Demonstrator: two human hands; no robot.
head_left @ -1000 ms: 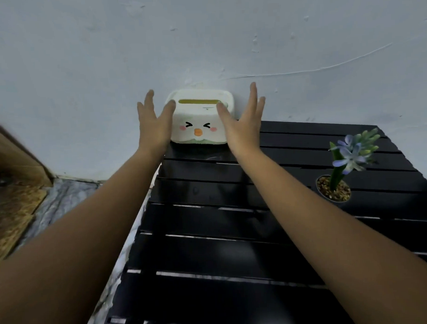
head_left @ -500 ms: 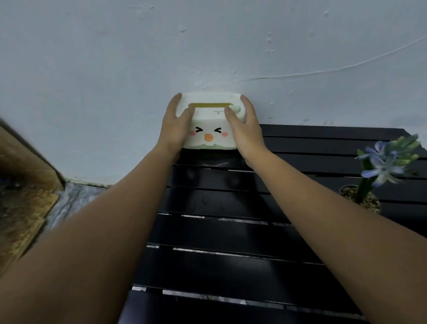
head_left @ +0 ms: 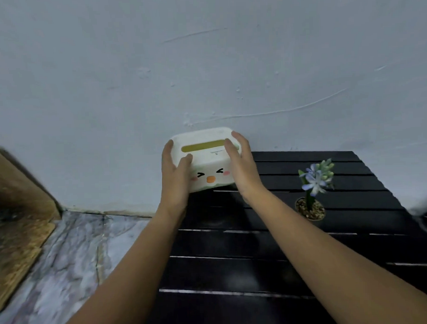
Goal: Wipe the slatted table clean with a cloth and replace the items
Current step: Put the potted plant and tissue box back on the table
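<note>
A white tissue box [head_left: 208,159] with a cartoon face and a yellow slot on top is held between both my hands, tilted and lifted off the far left corner of the black slatted table [head_left: 259,269]. My left hand [head_left: 175,175] grips its left side with the thumb on top. My right hand [head_left: 241,168] clasps its right side, fingers over the top edge. A small potted plant [head_left: 314,192] with pale blue flowers stands on the table to the right. No cloth is in view.
A pale wall [head_left: 204,65] runs right behind the table. To the left lie a marbled floor [head_left: 65,259] and a brown wooden panel [head_left: 13,217]. A blurred pale shape [head_left: 426,198] sits at the right edge.
My hands went from open beside the tissue box to closed on its sides, then raised and tilted it off the table. The view has swung leftward.
</note>
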